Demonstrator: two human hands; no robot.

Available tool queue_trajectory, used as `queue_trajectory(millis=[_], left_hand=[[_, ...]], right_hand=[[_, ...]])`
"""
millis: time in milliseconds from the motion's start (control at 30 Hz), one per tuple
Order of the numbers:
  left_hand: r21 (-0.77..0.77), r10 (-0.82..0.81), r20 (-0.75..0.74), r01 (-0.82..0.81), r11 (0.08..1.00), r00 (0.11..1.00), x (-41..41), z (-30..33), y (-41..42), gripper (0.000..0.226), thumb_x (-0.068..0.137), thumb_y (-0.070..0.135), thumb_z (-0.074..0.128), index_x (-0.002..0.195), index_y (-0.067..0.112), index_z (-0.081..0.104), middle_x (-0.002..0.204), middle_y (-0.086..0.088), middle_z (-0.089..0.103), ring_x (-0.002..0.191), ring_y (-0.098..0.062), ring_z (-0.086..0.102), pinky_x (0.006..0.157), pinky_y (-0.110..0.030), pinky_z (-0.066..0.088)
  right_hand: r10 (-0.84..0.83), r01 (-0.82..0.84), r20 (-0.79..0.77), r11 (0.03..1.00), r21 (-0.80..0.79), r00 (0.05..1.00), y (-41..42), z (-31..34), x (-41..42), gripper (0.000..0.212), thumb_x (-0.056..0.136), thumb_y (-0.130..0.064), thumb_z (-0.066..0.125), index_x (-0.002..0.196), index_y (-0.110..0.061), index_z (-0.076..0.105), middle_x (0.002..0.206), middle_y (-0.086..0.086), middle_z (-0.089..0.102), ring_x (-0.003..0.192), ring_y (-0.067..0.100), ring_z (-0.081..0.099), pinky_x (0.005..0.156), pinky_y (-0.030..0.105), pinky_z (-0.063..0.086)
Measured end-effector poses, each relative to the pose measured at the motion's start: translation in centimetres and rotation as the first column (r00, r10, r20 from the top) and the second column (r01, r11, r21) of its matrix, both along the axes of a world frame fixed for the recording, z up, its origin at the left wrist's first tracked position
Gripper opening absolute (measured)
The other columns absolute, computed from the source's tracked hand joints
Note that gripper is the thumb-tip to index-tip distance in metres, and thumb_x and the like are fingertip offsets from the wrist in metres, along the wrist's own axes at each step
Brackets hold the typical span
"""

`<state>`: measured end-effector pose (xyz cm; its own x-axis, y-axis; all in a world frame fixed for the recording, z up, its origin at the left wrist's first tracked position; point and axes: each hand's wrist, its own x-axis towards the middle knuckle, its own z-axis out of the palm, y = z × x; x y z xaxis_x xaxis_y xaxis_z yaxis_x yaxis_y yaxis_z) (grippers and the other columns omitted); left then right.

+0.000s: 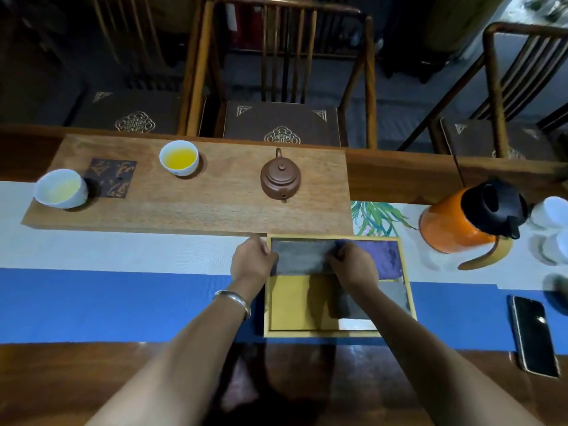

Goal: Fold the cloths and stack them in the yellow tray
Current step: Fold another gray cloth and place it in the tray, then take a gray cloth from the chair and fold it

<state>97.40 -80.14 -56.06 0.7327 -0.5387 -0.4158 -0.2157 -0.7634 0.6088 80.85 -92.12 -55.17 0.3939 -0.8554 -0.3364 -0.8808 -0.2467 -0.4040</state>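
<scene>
Both hands point(353, 262) pinch flat grey cloth point(302, 256) in tray point(336, 333).

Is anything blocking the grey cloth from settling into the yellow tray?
Nothing visible does. The left hand and right hand hold the folded grey cloth at the far end of the yellow tray, beside a purple cloth; another grey cloth lies nearer.

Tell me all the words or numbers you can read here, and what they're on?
Dark square plaque on the wooden board: gold brush-style characters, too blurred to read.
Chair cushions: gold ornamental emblems, not readable as words.
Phone: no text visible.
Nothing else carries writing.
</scene>
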Motion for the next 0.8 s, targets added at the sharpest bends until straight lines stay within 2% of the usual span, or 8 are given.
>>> queue_trajectory(millis=[100, 167, 267, 400, 500, 633, 800], left_hand=[[0.008, -0.069, -0.005, 0.069, 0.998, 0.998, 0.4, 0.5, 0.6, 0.017, 0.083, 0.024, 0.064, 0.075, 0.016, 0.051, 0.072, 0.0, 0.059, 0.072, -0.022, 0.059, 0.062, -0.03, 0.047], [0.015, -0.099, -0.004, 0.099, 0.995, 0.995, 1.1, 1.1, 1.8, 0.018, 0.086, 0.031, 0.059, 0.076, 0.017, 0.054, 0.073, 0.003, 0.062, 0.073, -0.02, 0.061, 0.062, -0.031, 0.048], [0.059, -0.147, 0.034, 0.144, 0.988, 0.989, 3.1, 2.3, 4.6, 0.019, 0.088, 0.031, 0.051, 0.082, 0.014, 0.055, 0.076, 0.001, 0.063, 0.073, -0.02, 0.059, 0.056, -0.029, 0.042], [0.076, -0.161, 0.096, 0.154, 0.985, 0.982, 6.5, 4.4, 9.8, 0.016, 0.088, 0.027, 0.048, 0.073, 0.019, 0.046, 0.068, 0.006, 0.054, 0.07, -0.021, 0.053, 0.051, -0.028, 0.031], [0.057, -0.1, 0.114, 0.094, 0.994, 0.988, 9.0, 6.5, 14.4, 0.013, 0.084, 0.028, 0.054, 0.079, 0.016, 0.052, 0.072, 0.006, 0.057, 0.078, -0.023, 0.057, 0.06, -0.03, 0.042], [0.042, -0.032, 0.186, 0.025, 0.999, 0.982, 12.2, 9.5, 22.1, 0.018, 0.082, 0.032, 0.06, 0.079, 0.016, 0.051, 0.082, 0.0, 0.058, 0.081, -0.023, 0.056, 0.069, -0.035, 0.047], [0.1, 0.068, 0.278, -0.1, 0.99, 0.958, 15.7, 12.5, 35.7, 0.022, 0.085, 0.034, 0.06, 0.086, 0.019, 0.044, 0.097, -0.006, 0.055, 0.094, -0.026, 0.056, 0.079, -0.035, 0.047]], right_hand=[[0.036, -0.035, -0.067, 0.999, 0.019, 0.997, -0.3, 0.3, 0.1, 0.02, 0.092, -0.029, 0.055, 0.084, -0.011, 0.056, 0.075, 0.006, 0.059, 0.07, 0.023, 0.054, 0.046, 0.025, 0.026], [0.086, -0.085, -0.089, 0.996, 0.012, 0.992, -0.1, 0.9, 0.2, 0.023, 0.095, -0.031, 0.048, 0.085, -0.012, 0.054, 0.077, 0.007, 0.057, 0.076, 0.027, 0.057, 0.053, 0.028, 0.033], [0.198, -0.201, -0.113, 0.979, -0.017, 0.974, 1.5, 2.4, 1.2, 0.021, 0.094, -0.028, 0.043, 0.082, -0.014, 0.052, 0.078, 0.008, 0.057, 0.074, 0.027, 0.055, 0.054, 0.031, 0.032], [0.358, -0.358, -0.018, 0.934, -0.013, 0.934, 4.8, 5.2, 4.9, 0.025, 0.088, -0.035, 0.051, 0.074, -0.014, 0.052, 0.072, 0.006, 0.06, 0.07, 0.027, 0.056, 0.057, 0.035, 0.039], [0.486, -0.486, 0.019, 0.874, -0.032, 0.874, 7.8, 7.1, 8.4, 0.034, 0.082, -0.045, 0.062, 0.071, -0.017, 0.046, 0.076, 0.006, 0.061, 0.076, 0.029, 0.06, 0.058, 0.034, 0.035], [0.637, -0.636, 0.016, 0.77, -0.057, 0.77, 13.1, 8.9, 13.7, 0.039, 0.078, -0.053, 0.065, 0.083, -0.021, 0.043, 0.084, -0.001, 0.053, 0.08, 0.024, 0.055, 0.055, 0.031, 0.03], [0.785, -0.777, 0.043, 0.617, -0.125, 0.617, 22.6, 11.3, 22.0, 0.039, 0.077, -0.053, 0.064, 0.09, -0.02, 0.046, 0.088, -0.001, 0.058, 0.079, 0.022, 0.053, 0.061, 0.033, 0.038]])
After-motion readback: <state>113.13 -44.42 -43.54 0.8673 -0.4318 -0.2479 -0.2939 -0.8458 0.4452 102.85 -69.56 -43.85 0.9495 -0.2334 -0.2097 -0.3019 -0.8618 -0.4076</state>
